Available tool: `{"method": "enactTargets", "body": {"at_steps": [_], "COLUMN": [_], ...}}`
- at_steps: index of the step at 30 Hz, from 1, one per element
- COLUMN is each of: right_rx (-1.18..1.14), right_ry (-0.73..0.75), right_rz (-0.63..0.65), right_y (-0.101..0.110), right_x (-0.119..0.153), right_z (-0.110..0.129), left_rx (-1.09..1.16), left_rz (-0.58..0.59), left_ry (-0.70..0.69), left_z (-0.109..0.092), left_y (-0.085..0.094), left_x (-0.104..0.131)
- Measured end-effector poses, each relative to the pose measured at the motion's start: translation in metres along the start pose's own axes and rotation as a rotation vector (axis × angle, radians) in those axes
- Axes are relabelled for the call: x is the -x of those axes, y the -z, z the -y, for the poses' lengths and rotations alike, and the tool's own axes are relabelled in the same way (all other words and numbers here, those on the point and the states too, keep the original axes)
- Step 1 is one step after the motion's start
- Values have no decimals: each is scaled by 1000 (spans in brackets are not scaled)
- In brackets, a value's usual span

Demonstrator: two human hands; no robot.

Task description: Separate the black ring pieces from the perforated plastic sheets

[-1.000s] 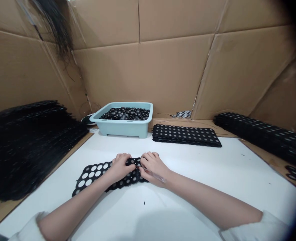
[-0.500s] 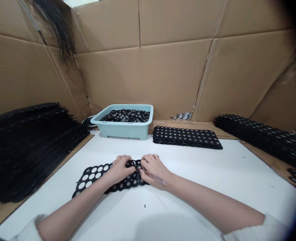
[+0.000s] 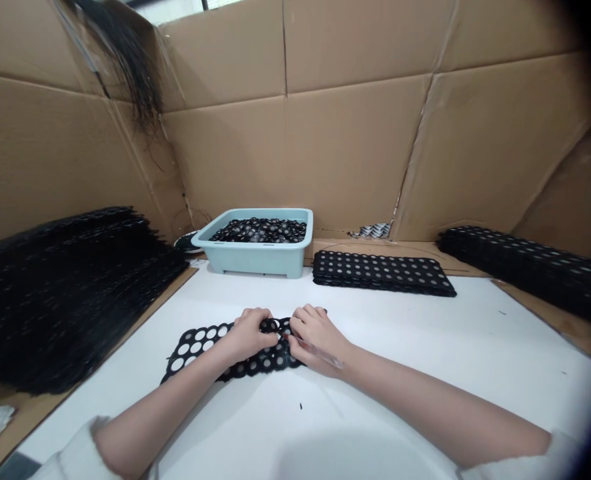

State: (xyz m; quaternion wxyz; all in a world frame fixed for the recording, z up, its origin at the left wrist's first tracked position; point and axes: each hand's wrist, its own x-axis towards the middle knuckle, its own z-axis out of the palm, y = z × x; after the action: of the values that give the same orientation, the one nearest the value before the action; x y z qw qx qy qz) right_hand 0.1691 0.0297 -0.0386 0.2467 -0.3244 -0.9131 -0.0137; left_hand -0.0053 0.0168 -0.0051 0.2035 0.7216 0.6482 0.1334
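Backdrop: I see cardboard walls around a white desk.
Black perforated sheet: nearer the desk's left edge than its right.
Left hand: bent fingers on the sheet; closed or not, I can't tell.
Right hand: fingers gripping a slim clear tool over the sheet.

The left hand holds a black perforated sheet, the right hand a clear-handled tool; a light-blue basin stands at the tabletop's far edge.
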Motion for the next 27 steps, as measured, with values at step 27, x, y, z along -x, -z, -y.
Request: {"method": "enactTargets", "body": {"at_steps": [27], "right_rx": [-153], "right_ry": [-67], "right_rz": [30], "right_y": [4], "right_x": [-1], "right_z": [-10], "left_rx": [196], "left_rz": [-61], "left_ry": [-136], "left_z": [8], "left_y": [-4], "left_x": [-14]}}
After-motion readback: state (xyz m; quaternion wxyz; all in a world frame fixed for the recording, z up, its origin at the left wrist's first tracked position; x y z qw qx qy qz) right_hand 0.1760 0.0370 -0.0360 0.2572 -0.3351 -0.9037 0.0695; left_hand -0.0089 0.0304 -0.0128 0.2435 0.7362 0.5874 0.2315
